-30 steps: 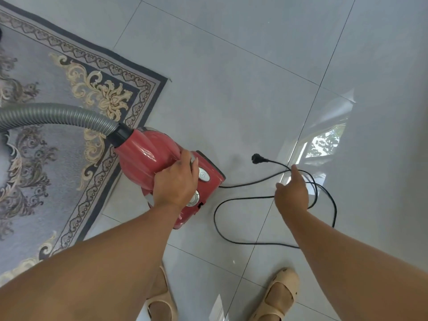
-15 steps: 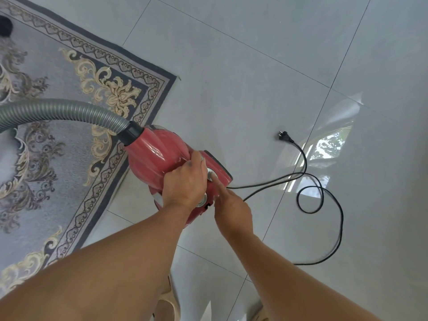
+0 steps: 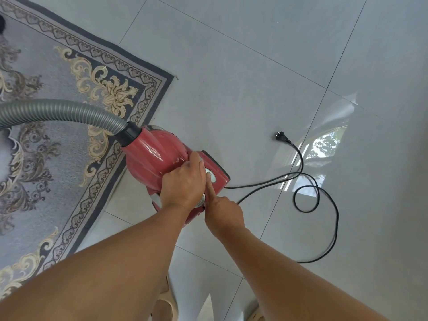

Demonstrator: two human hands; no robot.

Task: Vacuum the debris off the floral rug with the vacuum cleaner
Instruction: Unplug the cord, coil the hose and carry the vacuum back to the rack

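A red canister vacuum cleaner (image 3: 154,158) stands on the tiled floor at the edge of the grey floral rug (image 3: 53,140). Its grey ribbed hose (image 3: 62,111) runs left across the rug and out of frame. My left hand (image 3: 183,184) grips the vacuum's top handle. My right hand (image 3: 222,212) is beside it, the forefinger stretched out and pressed on a round silver button (image 3: 212,176) on the vacuum's rear. The black power cord (image 3: 324,200) trails from the rear and loops on the tiles, its plug (image 3: 280,136) lying loose and unplugged.
Glossy grey floor tiles (image 3: 254,77) stretch to the right with a bright window reflection (image 3: 324,144). A dark object (image 3: 1,23) sits at the rug's far left edge. My beige sandals (image 3: 169,295) show at the bottom, close to the vacuum.
My right hand left the cord, came to the vacuum's rear and now presses a finger on the button. The plug lies farther from the vacuum. My left hand stays on the handle.
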